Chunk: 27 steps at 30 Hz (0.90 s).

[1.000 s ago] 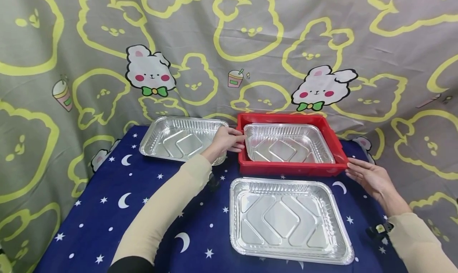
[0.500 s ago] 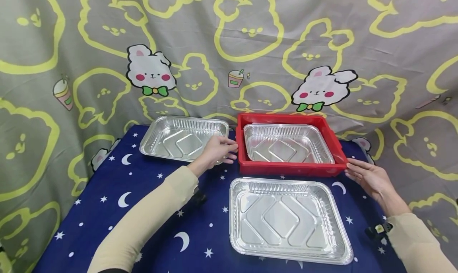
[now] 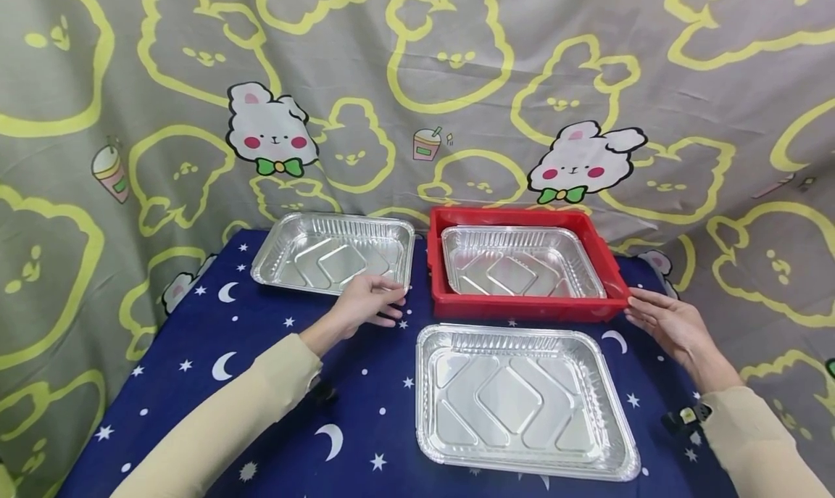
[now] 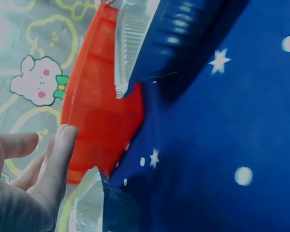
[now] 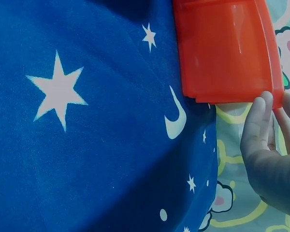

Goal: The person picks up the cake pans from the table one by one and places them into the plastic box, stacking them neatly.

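Note:
A red plastic tray point(image 3: 522, 308) stands at the back right, with a foil pan point(image 3: 512, 273) inside it. My right hand point(image 3: 678, 338) is at its front right corner. In the right wrist view, the thumb and fingers point(image 5: 265, 99) lie on either side of the corner of the rim. My left hand point(image 3: 365, 306) hovers by the front right corner of a second foil pan point(image 3: 342, 262) at the back left, its fingers loosely extended and nothing in them. A third foil pan point(image 3: 515, 404) lies in front of the red tray. Nothing shows inside the pans.
A dark blue cloth point(image 3: 261, 411) with stars and moons covers the table. Behind it hangs a grey curtain point(image 3: 365, 70) with yellow outlines and rabbit faces, close to the back of the red tray.
My left hand has left the red tray's left side and moved toward me and to the left. The right hand stays at the tray's corner. The tray and pans look unmoved.

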{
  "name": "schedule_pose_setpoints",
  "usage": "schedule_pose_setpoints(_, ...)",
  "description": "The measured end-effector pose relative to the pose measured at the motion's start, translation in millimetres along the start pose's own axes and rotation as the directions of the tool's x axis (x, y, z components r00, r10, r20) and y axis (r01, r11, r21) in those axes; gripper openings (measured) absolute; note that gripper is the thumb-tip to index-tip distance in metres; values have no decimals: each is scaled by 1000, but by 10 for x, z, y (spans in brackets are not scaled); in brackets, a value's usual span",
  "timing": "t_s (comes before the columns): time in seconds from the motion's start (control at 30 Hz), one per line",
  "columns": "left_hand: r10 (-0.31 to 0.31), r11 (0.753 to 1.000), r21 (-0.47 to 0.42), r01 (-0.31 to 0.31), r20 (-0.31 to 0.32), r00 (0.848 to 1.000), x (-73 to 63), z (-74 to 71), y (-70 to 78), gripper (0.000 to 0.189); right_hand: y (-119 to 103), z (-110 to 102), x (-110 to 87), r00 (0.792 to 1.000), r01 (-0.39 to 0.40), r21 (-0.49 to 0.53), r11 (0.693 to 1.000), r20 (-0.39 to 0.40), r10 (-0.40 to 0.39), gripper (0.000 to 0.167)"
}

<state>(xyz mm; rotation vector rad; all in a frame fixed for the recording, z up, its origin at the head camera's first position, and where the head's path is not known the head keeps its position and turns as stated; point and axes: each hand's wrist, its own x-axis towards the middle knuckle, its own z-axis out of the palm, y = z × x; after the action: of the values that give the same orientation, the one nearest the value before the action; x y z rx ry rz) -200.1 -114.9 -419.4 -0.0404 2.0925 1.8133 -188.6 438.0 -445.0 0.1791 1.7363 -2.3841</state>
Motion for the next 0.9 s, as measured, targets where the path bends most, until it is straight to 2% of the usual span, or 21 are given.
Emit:
schedule_pose_setpoints(0.33,-23,999,-31,22,-26,999,-299,-196,-333,38,-21,44,35,1000,-5,4,1000,7,5,38)
schedule_pose_setpoints(0.47,-33,999,-37,31,-42,999,-417,-227,-452,38,-27,54,11,1000,-9,5,1000,9,9,37)
schedule_pose_setpoints(0.63,-47,997,-69,43,-48,998,-548,-169,-563,39,-32,50,-1,1000,-4,5,1000,12,4,37)
schedule_pose_setpoints(0.9,-66,986,-154,66,3,998,-698,44,-724,43,-13,25,-18,1000,-9,-13,1000,9,9,38)
